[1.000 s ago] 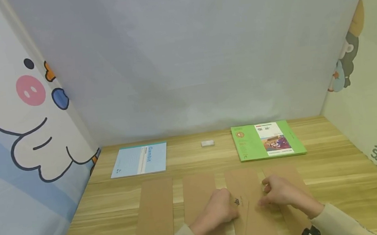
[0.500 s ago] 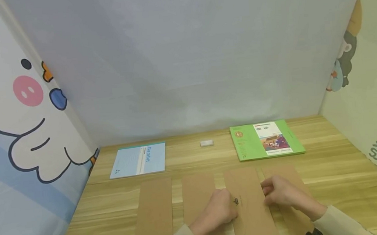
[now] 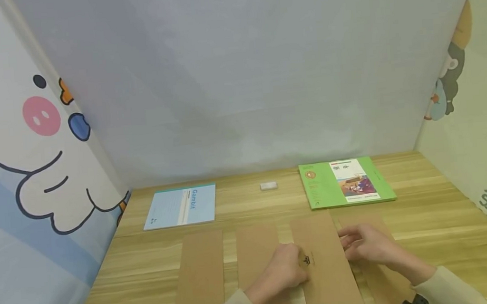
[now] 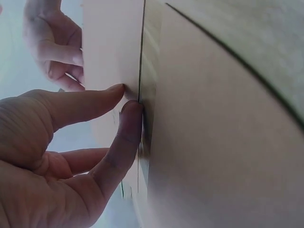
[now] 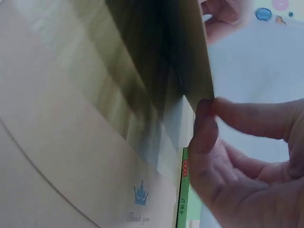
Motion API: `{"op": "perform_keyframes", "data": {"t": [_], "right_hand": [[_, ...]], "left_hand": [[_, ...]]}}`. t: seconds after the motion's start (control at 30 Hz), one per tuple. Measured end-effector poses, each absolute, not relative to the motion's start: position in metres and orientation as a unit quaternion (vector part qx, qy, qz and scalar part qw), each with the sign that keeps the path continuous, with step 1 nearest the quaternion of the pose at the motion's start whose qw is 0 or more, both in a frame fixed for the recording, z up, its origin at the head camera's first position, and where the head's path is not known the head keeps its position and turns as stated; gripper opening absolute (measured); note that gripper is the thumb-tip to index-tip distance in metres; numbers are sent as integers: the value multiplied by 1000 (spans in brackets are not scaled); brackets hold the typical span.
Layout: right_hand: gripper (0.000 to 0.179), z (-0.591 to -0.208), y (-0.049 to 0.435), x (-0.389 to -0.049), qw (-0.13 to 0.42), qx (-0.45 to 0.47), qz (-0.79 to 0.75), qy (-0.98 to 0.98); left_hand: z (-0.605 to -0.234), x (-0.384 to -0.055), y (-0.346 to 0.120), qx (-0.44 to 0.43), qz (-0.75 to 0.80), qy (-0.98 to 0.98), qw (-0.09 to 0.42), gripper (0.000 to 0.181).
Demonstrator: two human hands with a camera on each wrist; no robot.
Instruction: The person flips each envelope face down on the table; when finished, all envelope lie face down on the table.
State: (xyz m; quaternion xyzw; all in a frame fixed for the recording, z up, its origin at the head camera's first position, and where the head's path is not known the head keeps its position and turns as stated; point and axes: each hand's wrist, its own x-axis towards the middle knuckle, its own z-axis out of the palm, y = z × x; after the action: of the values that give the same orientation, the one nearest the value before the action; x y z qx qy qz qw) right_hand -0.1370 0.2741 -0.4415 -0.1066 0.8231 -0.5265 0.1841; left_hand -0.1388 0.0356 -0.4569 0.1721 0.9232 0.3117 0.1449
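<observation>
A brown kraft-paper piece (image 3: 328,279) with a small dark crown print lies front right of centre, its right side raised. My left hand (image 3: 280,269) pinches its left edge between thumb and finger. At the opposite edge, my right hand (image 3: 367,245) holds the raised side, thumb and fingertip meeting on the thin edge (image 5: 205,71) in the right wrist view. Shadow fills the space beneath it. To the right lies another kraft piece (image 3: 376,256), whose blue-looking crown (image 5: 141,194) and "Thank you" show in the right wrist view.
Two more kraft pieces, one (image 3: 257,246) partly under my left forearm and one (image 3: 201,274) farther left, lie in the same row. Behind are a blue notebook (image 3: 181,207), a small whitish block (image 3: 268,186) and a green book (image 3: 323,186). Cloth walls enclose the wooden table (image 3: 141,274).
The right hand has shifted slightly right and now holds the kraft piece's right edge, which has risen. The slanted line seen on its surface earlier is gone. My left hand stays in place.
</observation>
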Motion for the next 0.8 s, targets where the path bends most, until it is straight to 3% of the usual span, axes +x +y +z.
{"op": "perform_keyframes", "data": {"t": [0.2,0.43,0.8], "right_hand": [[60,-441,282,-139,219,-136,-587,768],[70,-442,280,-140,245,-175,-634,713],[75,-451,265,-142,229,-223,-616,720]], "left_hand": [[-457,-142,36,177,332,915,145,61],[-459,-144,35,202,351,905,127,58],[-459,-144,34,195,397,884,151,61]]}}
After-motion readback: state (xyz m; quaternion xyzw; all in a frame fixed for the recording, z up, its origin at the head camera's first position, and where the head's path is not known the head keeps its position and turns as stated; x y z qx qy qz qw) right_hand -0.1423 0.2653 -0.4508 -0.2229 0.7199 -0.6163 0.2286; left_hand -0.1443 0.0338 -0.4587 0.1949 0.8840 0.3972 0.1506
